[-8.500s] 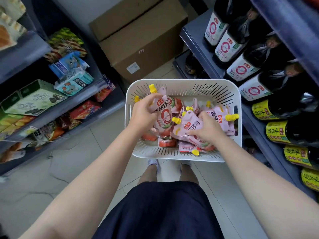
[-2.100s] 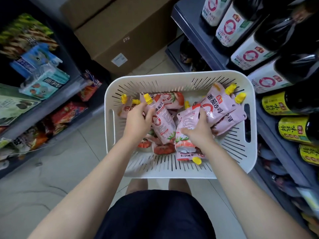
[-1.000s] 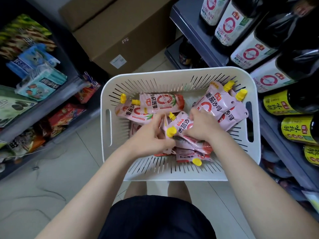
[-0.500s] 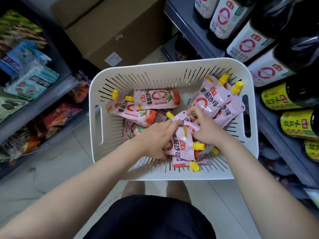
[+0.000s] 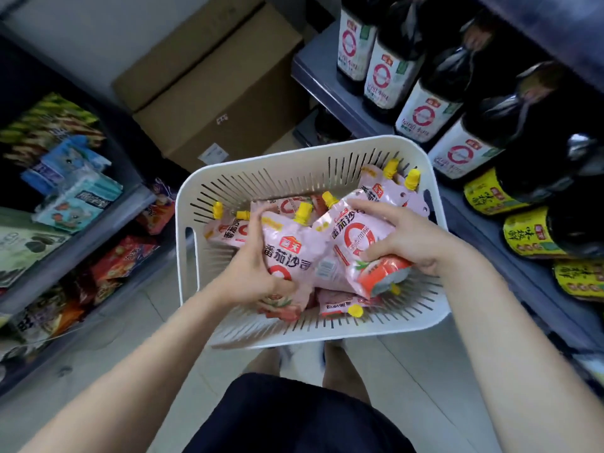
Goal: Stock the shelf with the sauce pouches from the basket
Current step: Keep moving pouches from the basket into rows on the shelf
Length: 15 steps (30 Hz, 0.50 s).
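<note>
While the left hand (image 5: 251, 273) grips one pouch (image 5: 287, 246) and the right hand (image 5: 405, 237) a second pouch (image 5: 356, 243), both just above the basket (image 5: 294, 165), slick film could slip through a loose hold and one may drop outside.

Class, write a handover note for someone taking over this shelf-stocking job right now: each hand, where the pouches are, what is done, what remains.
Left hand: grips one sauce pouch inside the basket.
Right hand: grips a second pouch beside the first.
Other pouches lie in the basket, some under the held ones.
Done: no pouch visible on any shelf yet.
Left: shelve the two held pouches, then the rest.
</note>
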{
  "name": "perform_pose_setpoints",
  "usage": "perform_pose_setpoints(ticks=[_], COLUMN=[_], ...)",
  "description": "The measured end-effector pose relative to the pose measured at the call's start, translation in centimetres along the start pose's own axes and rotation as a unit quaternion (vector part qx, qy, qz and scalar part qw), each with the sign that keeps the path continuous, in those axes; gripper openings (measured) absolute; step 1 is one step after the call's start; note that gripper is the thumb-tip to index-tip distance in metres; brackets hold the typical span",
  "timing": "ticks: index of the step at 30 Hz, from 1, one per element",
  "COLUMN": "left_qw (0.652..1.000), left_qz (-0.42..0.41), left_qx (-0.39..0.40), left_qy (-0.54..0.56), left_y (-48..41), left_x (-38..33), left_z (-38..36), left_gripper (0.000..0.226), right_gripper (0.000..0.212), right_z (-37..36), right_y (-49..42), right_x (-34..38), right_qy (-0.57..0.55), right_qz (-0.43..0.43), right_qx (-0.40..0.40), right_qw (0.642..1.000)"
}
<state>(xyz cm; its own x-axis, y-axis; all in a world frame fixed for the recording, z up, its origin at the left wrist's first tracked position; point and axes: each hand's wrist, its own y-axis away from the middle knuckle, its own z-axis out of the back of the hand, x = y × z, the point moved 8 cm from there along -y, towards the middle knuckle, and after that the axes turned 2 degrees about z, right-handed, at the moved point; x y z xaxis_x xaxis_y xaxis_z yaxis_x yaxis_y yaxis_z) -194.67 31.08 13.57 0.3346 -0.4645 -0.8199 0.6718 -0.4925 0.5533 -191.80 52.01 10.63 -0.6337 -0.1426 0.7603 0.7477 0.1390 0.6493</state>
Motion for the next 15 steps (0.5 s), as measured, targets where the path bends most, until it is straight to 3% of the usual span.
perform_pose_setpoints(ticks=[4,8,10,12,15], left_qw=[0.982,0.937,0.922,0.903,0.861], left_qz=[-0.032,-0.025,0.022,0.045,0.001], left_qx=[-0.093,-0.063,0.023,0.157,0.299], left_qy=[0.163,0.344,0.386,0.396,0.412], left_y=[2.8,5.4,7.2,9.9,14.7], left_x=[-5.2,-10.4,-12.9,-16.0,-21.9], left_z=[2.5,1.1,-1.0,-3.8,-7.3], left_gripper=[0.091,0.094,0.105,0.101,0.055], right_gripper=[0.086,0.082,0.082,0.084,0.085], right_z=[0.5,0.9,0.9,0.3,-0.1], right_y=[5.9,14.9,20.2,25.4,33.3], right_x=[4.8,10.1,12.3,13.6,14.6], right_qy=[-0.101,-0.150,-0.161,-0.171,-0.173], right_qz=[0.094,0.198,0.223,0.220,0.222], right_qx=[-0.045,-0.142,-0.188,-0.213,-0.274], right_qw=[0.989,0.958,0.943,0.936,0.920])
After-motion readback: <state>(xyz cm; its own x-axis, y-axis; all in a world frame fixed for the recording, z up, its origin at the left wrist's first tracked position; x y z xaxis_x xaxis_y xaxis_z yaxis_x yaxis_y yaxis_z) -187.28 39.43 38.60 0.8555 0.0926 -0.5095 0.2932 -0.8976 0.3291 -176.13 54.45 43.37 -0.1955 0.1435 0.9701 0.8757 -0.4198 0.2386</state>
